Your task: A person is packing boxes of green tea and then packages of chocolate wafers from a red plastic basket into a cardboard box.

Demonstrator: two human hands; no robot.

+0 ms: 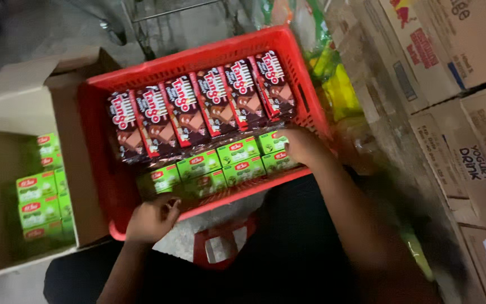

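left hand (150, 218): curled loosely at the near rim of the red crate (98, 169), fingers (171, 202) bent in and touching the rim just beside the nearest green box; holding nothing as far as visible
right hand (305, 145): laid flat on the right end of the green boxes (220, 164), fingers pressed down on the top of the last box, blurry, so can't tell if gripping or just resting
green boxes: small cardboard cartons, bright green with red label patches, packed in a tight row along the near side of the crate, two deep
wafer packs (198, 107): glossy dark-brown plastic wrappers with red bands, six-ish flat packs side by side filling the far half of the crate, slightly tilted
red crate: hard plastic, lattice walls, rectangular, sitting on the floor
open carton (7, 169): plain brown cardboard at left, flaps up, more of the same green boxes (40, 202) stacked inside
stacked cartons (457, 112): brown corrugated, printed, piled at right
yellow-green bags (333, 73): shiny plastic, just beyond the crate's right wall
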